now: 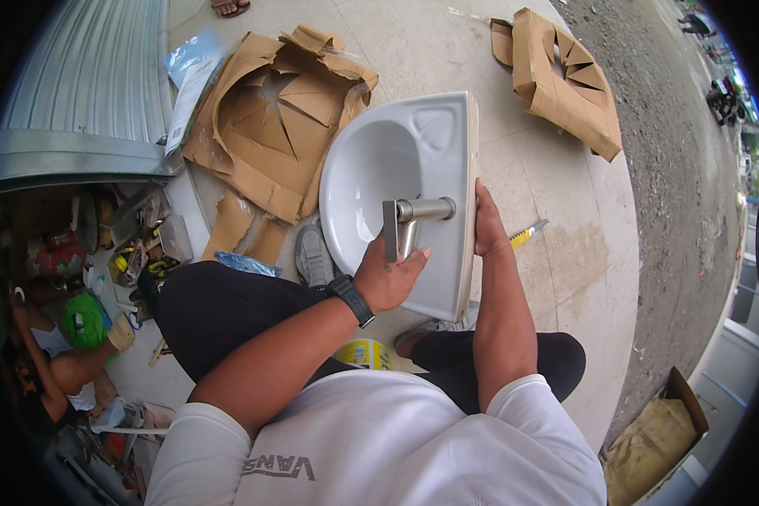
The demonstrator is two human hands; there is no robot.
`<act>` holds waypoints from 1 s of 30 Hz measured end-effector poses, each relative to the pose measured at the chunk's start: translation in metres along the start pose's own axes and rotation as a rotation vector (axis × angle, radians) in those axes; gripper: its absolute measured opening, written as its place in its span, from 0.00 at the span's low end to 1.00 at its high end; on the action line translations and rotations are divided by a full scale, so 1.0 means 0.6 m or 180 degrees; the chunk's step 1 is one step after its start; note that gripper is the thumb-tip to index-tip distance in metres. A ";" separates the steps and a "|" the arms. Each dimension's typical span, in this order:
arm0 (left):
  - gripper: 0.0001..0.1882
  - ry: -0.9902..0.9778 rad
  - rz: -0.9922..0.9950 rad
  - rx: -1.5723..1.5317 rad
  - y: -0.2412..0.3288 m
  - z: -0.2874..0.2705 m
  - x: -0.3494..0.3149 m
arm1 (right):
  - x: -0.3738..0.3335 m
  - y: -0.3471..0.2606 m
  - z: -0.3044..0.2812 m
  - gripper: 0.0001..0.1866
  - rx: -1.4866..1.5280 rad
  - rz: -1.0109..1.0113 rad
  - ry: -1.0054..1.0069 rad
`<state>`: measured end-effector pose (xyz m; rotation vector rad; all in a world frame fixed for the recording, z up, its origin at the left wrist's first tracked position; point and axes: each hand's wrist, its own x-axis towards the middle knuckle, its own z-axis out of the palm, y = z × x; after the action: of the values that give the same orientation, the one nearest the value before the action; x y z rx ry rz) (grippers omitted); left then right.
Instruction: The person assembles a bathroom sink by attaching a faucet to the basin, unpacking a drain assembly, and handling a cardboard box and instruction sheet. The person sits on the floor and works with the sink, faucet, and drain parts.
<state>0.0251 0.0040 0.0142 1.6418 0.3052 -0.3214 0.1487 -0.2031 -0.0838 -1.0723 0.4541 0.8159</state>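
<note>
A white ceramic washbasin stands in front of me between my knees, its flat back edge on the right and its rounded bowl on the left. A brushed-metal faucet is set in its deck, with a flat lever toward the left. My left hand, with a black watch on the wrist, is closed around the faucet near the lever; some fingers are hidden behind it. At the basin's back edge, my right hand grips, its fingertips partly hidden behind the rim.
Torn cardboard packaging lies beyond the bowl, and another cardboard piece is at far right. A yellow utility knife rests on the tiles. A yellow-labelled bucket is between my legs. At left, a person sits among tools.
</note>
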 end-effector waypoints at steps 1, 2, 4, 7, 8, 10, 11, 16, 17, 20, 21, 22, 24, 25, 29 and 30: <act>0.12 0.0008 0.0036 0.0016 0.001 -0.003 0.001 | -0.001 -0.001 0.001 0.40 0.0023 0.0031 -0.0013; 0.12 -0.0011 0.0086 0.0044 0.002 -0.006 0.002 | -0.002 -0.002 0.002 0.40 -0.0027 0.0020 0.0000; 0.12 -0.0048 0.0144 0.0086 0.003 -0.013 0.004 | -0.003 -0.003 0.003 0.41 -0.0066 0.0007 0.0028; 0.13 -0.0108 0.0088 0.0102 0.006 -0.021 0.008 | -0.002 -0.004 0.003 0.40 -0.0079 -0.0021 0.0043; 0.13 -0.0170 0.0045 0.0116 0.007 -0.023 0.009 | -0.001 -0.004 0.002 0.40 -0.0083 -0.0002 0.0059; 0.14 -0.0279 -0.0060 0.0211 0.009 -0.029 0.011 | 0.002 -0.003 0.000 0.41 -0.0045 0.0027 0.0053; 0.15 -0.0302 -0.0017 0.0159 0.010 -0.031 0.011 | 0.003 -0.003 -0.001 0.40 -0.0035 0.0022 0.0028; 0.15 -0.0408 0.0065 0.0279 0.011 -0.044 0.017 | 0.004 -0.002 -0.004 0.41 0.0016 0.0046 -0.0023; 0.15 -0.0429 0.0071 0.0305 0.010 -0.047 0.018 | 0.003 -0.002 -0.004 0.41 0.0000 0.0034 -0.0008; 0.15 -0.0475 0.0126 0.0399 0.007 -0.054 0.023 | 0.002 -0.003 -0.003 0.41 -0.0029 0.0009 0.0027; 0.15 -0.0500 0.0177 0.0455 0.006 -0.057 0.024 | 0.002 -0.003 -0.002 0.41 -0.0027 0.0017 0.0028; 0.15 -0.0524 0.0229 0.0514 0.006 -0.059 0.025 | 0.002 -0.003 -0.002 0.41 -0.0026 0.0024 0.0027; 0.14 -0.0537 0.0248 0.0570 0.006 -0.063 0.026 | 0.002 -0.003 -0.003 0.41 0.0013 0.0015 0.0030; 0.13 -0.0557 0.0242 0.0582 0.006 -0.065 0.026 | 0.002 -0.002 -0.004 0.41 0.0034 0.0010 0.0032; 0.12 -0.0671 0.0220 0.0618 0.007 -0.072 0.028 | 0.005 0.002 -0.007 0.42 0.0042 -0.0038 -0.0004; 0.14 -0.0697 0.0243 0.0643 0.007 -0.075 0.029 | 0.006 0.003 -0.008 0.42 0.0027 -0.0058 0.0009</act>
<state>0.0444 0.0485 0.0156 1.7925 0.0451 -0.4821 0.1498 -0.2057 -0.0892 -1.0684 0.4494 0.7959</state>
